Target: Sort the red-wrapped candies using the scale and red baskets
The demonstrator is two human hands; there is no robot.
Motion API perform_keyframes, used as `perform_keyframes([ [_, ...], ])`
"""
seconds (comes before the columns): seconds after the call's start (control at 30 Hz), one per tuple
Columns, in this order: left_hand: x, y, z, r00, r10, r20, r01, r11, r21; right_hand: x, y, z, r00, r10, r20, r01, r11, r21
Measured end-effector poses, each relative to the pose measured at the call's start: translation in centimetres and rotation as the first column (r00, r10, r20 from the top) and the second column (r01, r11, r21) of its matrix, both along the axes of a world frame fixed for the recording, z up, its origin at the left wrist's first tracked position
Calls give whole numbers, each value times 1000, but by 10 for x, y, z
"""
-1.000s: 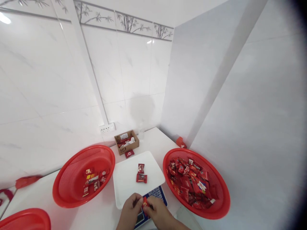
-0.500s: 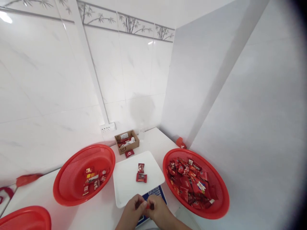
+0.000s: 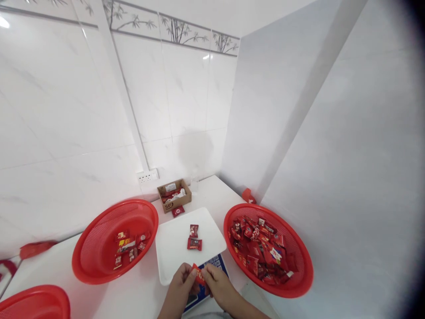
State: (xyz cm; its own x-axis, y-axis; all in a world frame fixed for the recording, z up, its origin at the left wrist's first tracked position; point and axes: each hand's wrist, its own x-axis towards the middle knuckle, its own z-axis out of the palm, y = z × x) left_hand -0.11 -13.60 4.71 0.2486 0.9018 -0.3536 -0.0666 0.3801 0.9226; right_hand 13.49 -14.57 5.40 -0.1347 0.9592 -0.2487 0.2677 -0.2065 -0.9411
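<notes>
My left hand [image 3: 181,279] and my right hand [image 3: 215,281] meet at the bottom centre, over the blue keypad of a scale [image 3: 215,262]. Both pinch one small red candy packet [image 3: 198,274] between their fingertips. Just beyond them lies the scale's white tray [image 3: 172,248], with two red candy packets [image 3: 194,238] on it. A red basket [image 3: 300,270] at the right is heaped with several red packets. Another red basket [image 3: 96,261] at the left holds several packets at its bottom.
A small cardboard box [image 3: 174,195] with wrappers sits by the back wall, a loose red packet [image 3: 178,211] in front of it. A wall socket [image 3: 148,176] is behind. A third red basket's rim [image 3: 33,301] shows at the bottom left. White walls close in at the right.
The packet between my fingers has been turned and lifted slightly, so more of it shows. My hands stay together over the scale's keypad. The view has shifted a little.
</notes>
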Motion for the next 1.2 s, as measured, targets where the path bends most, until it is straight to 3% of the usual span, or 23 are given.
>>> perform_keyframes([
  [0.17, 4, -5, -11, 997, -69, -17, 68, 996, -51, 1, -3, -1, 998, 28, 51, -31, 997, 69],
  [0.33, 3, -4, -6, 998, 10, 65, -6, 998, -63, 2, 3, -3, 994, -60, -88, 59, 998, -7],
  [0.43, 2, -3, 10, 998, 33, 44, -31, 998, -50, 3, 7, 6, 987, -104, -124, 102, 995, -24],
  [0.57, 1, -3, 39, 996, 27, 90, -24, 999, -44, 8, 8, 36, 974, -147, -174, 151, 988, 11],
  [0.77, 1, -3, 91, 946, -21, 324, 15, 1000, 22, 13, 4, 95, 893, -6, -451, 30, 998, 47],
  [0.9, 1, -8, 121, 891, -111, 441, 87, 993, 73, 16, -4, 131, 839, 120, -532, -53, 989, 138],
  [1.03, 1, -11, 135, 824, -198, 531, 170, 980, 102, 18, -11, 153, 800, 201, -566, -82, 970, 230],
  [1.2, 1, -12, 143, 795, -230, 561, 199, 973, 118, 20, -16, 162, 813, 281, -510, -89, 926, 368],
])
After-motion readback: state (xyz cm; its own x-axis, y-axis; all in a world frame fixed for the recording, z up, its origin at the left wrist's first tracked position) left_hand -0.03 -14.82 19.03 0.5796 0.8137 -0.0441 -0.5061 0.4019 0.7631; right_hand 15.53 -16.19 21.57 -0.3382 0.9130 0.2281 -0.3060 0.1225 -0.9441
